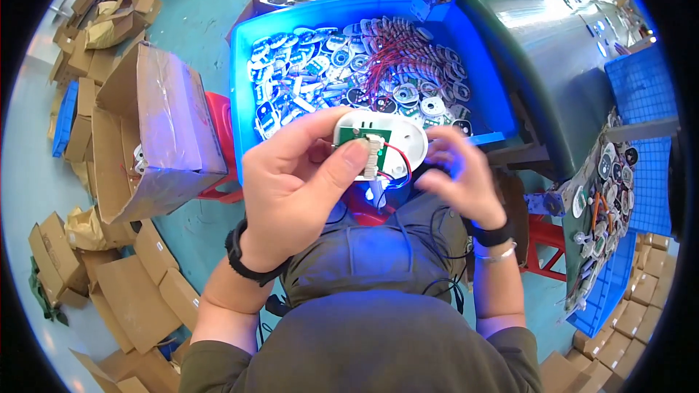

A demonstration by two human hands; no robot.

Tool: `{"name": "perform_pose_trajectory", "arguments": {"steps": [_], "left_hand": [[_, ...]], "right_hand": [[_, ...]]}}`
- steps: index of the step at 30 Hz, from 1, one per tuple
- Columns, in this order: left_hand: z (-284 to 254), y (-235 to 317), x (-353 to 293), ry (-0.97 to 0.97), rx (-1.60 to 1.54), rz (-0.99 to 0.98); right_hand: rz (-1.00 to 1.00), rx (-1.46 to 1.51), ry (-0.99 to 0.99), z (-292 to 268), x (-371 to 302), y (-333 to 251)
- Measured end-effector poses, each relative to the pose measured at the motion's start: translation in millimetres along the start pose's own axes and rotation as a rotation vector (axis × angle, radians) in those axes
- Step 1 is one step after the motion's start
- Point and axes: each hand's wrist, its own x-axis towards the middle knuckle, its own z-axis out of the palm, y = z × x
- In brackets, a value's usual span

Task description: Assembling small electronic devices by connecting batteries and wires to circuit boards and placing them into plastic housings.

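Left hand [291, 185] pinched one rounded white plastic shell [410, 133] and green circuit board [348, 133], seating unclear. Right hand [466, 178] hung half-curled alongside, apparently empty. Shell stood uncovered, seemingly unfinished.

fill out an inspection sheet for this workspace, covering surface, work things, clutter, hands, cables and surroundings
surface: blue bin ahead, with a green table to its right
work things: white housing held over the bin's near side; green circuit board in it
clutter: loose round parts heaped in the bin
hands: left hand grips the housing, thumb over the board; right hand beside it, blurred, contact unclear
cables: red wire at the housing; red wires among the bin's parts
surroundings: cardboard boxes at left, teal floor
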Motion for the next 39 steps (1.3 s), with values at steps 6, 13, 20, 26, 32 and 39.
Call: {"name": "perform_pose_trajectory", "arguments": {"steps": [6, 13, 20, 26, 32, 39], "left_hand": [[-5, 19, 12, 0.002, -0.028, 0.127], [-48, 21, 13, 0.207, 0.013, 0.13], [-71, 0, 1, 0.225, 0.001, -0.019], [-67, -12, 8, 0.215, -0.025, -0.055], [-68, -14, 7, 0.148, -0.045, -0.078], [-78, -17, 2, 0.179, -0.016, -0.1]], "right_hand": [[0.124, 0.265, -0.209, 60, 1, 56], [0.051, 0.104, 0.144, 34, -1, 40], [0.203, 0.391, 0.245, -18, -23, 31], [0.081, 0.195, 0.357, -36, -29, 28], [0.085, 0.081, 0.443, -32, -26, 30], [-0.054, 0.106, 0.537, -25, -19, 24]]}}
